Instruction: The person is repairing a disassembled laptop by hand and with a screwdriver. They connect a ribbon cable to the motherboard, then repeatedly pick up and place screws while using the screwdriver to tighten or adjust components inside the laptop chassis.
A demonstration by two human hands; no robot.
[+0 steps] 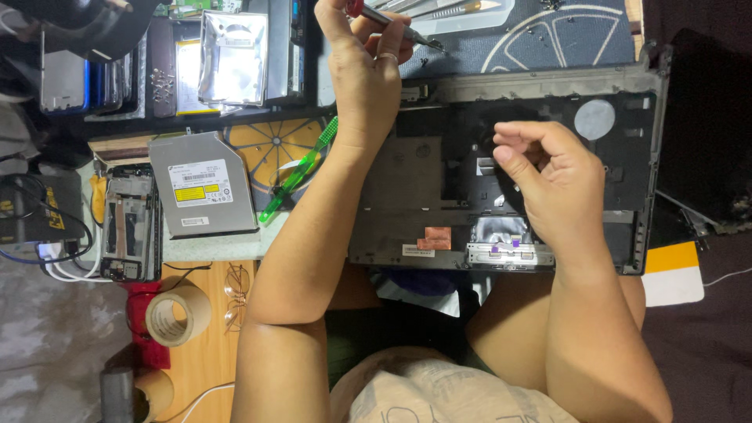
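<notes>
Left hand (364,66): fingers closed on screwdriver (392,22), tip angled toward the far edge of the laptop chassis (439,180) | Right hand (548,176): fingertips pinched together above chassis interior, contents could not be told | Optical drive (202,184) set aside, left of left fingers.

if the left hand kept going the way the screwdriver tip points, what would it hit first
Probably the small dark screws on the grey patterned work mat, just past the tip of the red-handled screwdriver in the left hand. Depth is hard to judge from above.
</notes>
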